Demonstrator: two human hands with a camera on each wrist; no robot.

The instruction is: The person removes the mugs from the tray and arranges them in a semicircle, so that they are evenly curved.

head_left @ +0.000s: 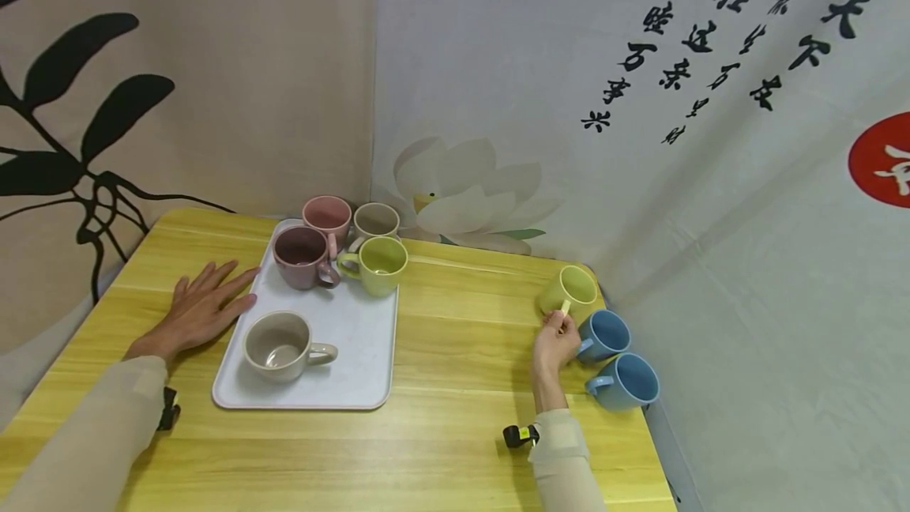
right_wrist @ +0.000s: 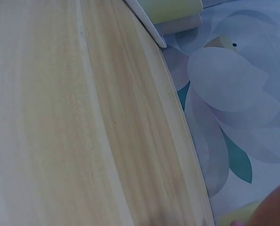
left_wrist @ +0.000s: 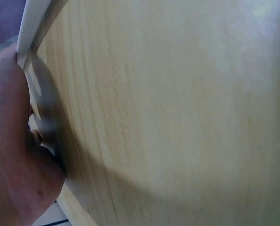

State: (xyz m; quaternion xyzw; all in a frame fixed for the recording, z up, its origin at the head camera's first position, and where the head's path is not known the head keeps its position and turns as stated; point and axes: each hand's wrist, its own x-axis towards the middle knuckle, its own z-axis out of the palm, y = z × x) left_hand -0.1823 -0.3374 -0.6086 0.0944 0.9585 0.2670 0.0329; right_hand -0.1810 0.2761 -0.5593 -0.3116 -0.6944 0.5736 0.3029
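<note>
At the right side of the table my right hand (head_left: 557,344) pinches the handle of a pale yellow mug (head_left: 570,288). Two blue mugs (head_left: 604,335) stand just right of that hand. In the right wrist view only a bit of the right hand (right_wrist: 272,209) shows at the lower corner. My left hand (head_left: 202,308) lies with fingers spread, its fingertips at the left edge of a white tray (head_left: 355,338). In the left wrist view the left hand (left_wrist: 12,141) reaches the tray's rim (left_wrist: 30,28).
On the tray stand a pink mug (head_left: 327,213), a dark mauve mug (head_left: 302,259), a grey-beige mug (head_left: 377,220), a yellow-green mug (head_left: 384,265) and a wide beige cup (head_left: 277,346). Printed cloth (head_left: 469,85) hangs behind the wooden table (head_left: 455,433).
</note>
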